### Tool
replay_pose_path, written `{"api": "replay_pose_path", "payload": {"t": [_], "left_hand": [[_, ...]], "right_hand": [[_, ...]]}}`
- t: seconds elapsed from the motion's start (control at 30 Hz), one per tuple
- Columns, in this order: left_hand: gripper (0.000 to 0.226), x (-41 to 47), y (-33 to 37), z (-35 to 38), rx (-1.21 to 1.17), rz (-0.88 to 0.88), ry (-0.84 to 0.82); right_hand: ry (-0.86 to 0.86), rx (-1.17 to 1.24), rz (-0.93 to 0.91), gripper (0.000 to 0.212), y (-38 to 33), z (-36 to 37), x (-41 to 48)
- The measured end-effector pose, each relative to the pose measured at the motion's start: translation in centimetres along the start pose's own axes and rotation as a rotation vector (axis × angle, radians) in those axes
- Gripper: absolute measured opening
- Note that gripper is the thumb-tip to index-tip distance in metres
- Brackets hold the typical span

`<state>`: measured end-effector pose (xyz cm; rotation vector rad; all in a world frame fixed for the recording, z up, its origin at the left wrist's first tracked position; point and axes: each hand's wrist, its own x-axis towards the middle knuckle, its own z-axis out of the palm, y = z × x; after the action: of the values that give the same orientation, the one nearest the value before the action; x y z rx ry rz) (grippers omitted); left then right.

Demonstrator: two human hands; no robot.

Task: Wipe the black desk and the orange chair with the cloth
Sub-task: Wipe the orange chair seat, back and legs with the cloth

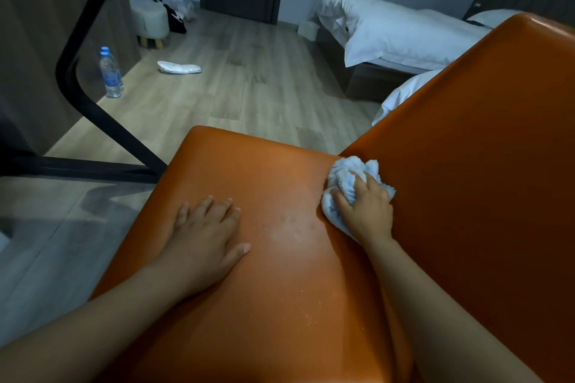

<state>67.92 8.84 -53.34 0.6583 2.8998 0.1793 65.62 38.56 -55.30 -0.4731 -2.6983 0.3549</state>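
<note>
Left hand (pixel 205 233) flat, fingers spread on orange chair (pixel 280 274) seat; right hand (pixel 367 205) grips cloth (pixel 345 177) at seat-back crease

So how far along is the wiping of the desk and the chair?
Done: cannot tell for the black desk; only its frame shows, not its top. In hand: the right grip holds the cloth at the crease between seat and backrest of the orange chair, the left grip flat on the seat. Left: pale smudges and specks mid-seat, probably the backrest too.
</note>
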Motion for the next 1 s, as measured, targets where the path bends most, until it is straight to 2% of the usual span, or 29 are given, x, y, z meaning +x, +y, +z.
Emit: {"api": "replay_pose_path", "payload": {"t": [0.17, 0.27, 0.37, 0.47, 0.57, 0.7, 1.0], "left_hand": [[0.103, 0.3, -0.2, 0.1, 0.005, -0.002, 0.0], [0.102, 0.2, -0.2, 0.1, -0.001, -0.005, -0.001], [0.085, 0.2, -0.4, -0.3, -0.007, -0.007, 0.004], [0.073, 0.2, -0.7, -1.3, -0.045, 0.002, 0.013], [0.071, -0.5, -1.6, -1.9, -0.147, -0.035, 0.078], [0.076, -2.1, -4.0, -2.1, -0.141, -0.081, 0.149], [0.068, -5.0, -6.6, -1.3, -0.21, -0.1, 0.164]], "right_hand": [[-0.005, -0.002, -0.029, 0.062, -1.9, 0.3, 0.0], [-0.002, 0.022, -0.071, 0.067, -3.6, 1.0, 0.0], [-0.027, 0.043, -0.105, 0.07, -5.8, 1.9, 0.0], [-0.063, 0.05, -0.124, 0.064, -7.5, 2.5, 0.1], [-0.082, 0.037, -0.15, 0.061, -8.8, 3.0, 0.1], [-0.108, 0.041, -0.171, 0.06, -10.5, 3.4, 0.1], [-0.14, 0.033, -0.248, 0.06, -15.0, 4.6, 0.2]]}}
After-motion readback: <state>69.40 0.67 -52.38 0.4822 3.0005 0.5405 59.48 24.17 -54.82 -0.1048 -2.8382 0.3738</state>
